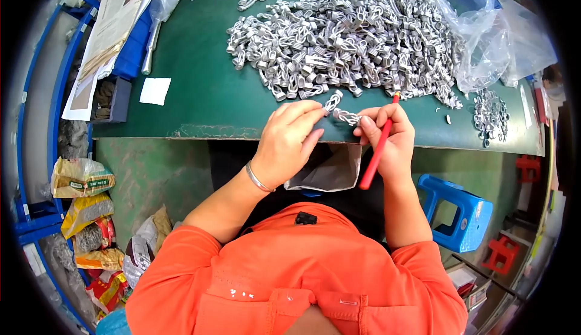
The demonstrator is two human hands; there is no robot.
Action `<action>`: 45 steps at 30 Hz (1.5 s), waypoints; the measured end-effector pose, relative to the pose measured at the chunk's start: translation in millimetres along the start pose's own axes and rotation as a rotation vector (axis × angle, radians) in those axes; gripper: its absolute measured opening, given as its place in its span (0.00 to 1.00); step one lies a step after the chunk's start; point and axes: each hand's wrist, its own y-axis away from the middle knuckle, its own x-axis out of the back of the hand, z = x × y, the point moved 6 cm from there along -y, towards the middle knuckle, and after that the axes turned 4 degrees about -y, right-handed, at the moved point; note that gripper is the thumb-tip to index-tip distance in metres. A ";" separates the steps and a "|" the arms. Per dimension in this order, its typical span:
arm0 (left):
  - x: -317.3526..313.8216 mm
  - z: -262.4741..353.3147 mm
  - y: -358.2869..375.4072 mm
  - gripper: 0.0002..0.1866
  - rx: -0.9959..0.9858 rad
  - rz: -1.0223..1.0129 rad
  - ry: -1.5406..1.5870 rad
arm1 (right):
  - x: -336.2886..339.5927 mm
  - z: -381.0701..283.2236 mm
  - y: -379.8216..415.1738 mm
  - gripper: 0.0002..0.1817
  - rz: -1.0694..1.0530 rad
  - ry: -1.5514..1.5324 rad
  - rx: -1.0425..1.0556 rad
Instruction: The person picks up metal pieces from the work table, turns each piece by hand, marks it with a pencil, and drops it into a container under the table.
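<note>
My left hand [287, 140] is at the table's front edge, its fingertips closed on a small grey looped metal piece [332, 102]. In my right hand [390, 141], a slim red rod [378, 156] with a pale tip is gripped, slanting from the far side down toward my body. The thumb and fingertips of that same hand also pinch a second grey looped piece [347, 117], close beside the first. Just beyond both hands spreads a large pile of similar grey pieces [357, 39].
The green table [193, 93] bears a white paper square [155, 91], a small cluster of metal loops [490, 116] and clear plastic bags [484, 51]. Below its edge hangs a whitish open bag [327, 175]. A blue stool [457, 214] stands right; blue shelving [57, 93] and sacks [83, 178] line the left.
</note>
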 end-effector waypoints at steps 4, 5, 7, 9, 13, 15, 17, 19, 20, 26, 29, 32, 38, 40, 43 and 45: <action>-0.2 -2.5 -0.4 0.19 0.157 0.032 0.246 | 1.2 1.9 4.6 0.12 -0.038 -0.224 -0.056; -4.0 -4.5 1.3 0.18 0.243 -0.027 0.388 | 0.0 4.4 5.4 0.12 -0.085 -0.273 -0.047; -9.5 -9.7 6.5 0.17 0.339 -0.078 0.528 | -6.0 5.8 7.8 0.12 -0.130 -0.259 -0.001; -12.1 -14.8 9.5 0.14 0.333 -0.050 0.641 | -11.3 4.6 9.2 0.13 -0.204 -0.215 0.104; -12.4 -19.5 11.2 0.11 0.324 -0.057 0.720 | -14.1 5.0 15.0 0.16 -0.198 -0.027 0.293; -11.9 -20.9 12.1 0.11 0.324 -0.058 0.712 | -13.9 8.1 15.0 0.17 -0.179 -0.070 0.287; -12.5 -21.6 12.3 0.11 0.326 -0.062 0.708 | -11.7 9.2 13.8 0.18 -0.158 -0.119 0.300; -12.2 -22.1 11.8 0.11 0.339 -0.075 0.717 | -11.7 9.9 13.7 0.18 -0.165 -0.122 0.296; -12.9 -22.6 11.2 0.11 0.347 -0.089 0.719 | -11.7 9.7 13.3 0.18 -0.173 -0.131 0.298; -13.4 -21.7 12.8 0.11 0.336 -0.060 0.693 | -11.0 10.9 13.0 0.18 -0.182 -0.096 0.330; -14.8 -22.3 14.5 0.12 0.383 0.003 0.827 | -11.9 10.6 13.9 0.18 -0.180 -0.051 0.367; -13.3 -23.8 16.5 0.11 0.402 0.014 0.888 | -15.1 9.1 17.7 0.18 -0.180 0.032 0.440; -10.7 -20.5 14.4 0.06 0.423 -0.016 0.873 | -15.0 10.3 19.0 0.17 -0.199 0.025 0.440; -10.4 -20.9 13.8 0.06 0.419 -0.019 0.892 | -13.9 10.5 19.5 0.18 -0.212 0.035 0.433; -9.7 -18.9 12.6 0.06 0.386 -0.072 0.838 | -15.4 10.4 19.0 0.17 -0.210 0.026 0.436; -9.8 -17.7 12.2 0.06 0.377 -0.112 0.793 | -14.7 8.7 19.2 0.17 -0.193 0.007 0.448</action>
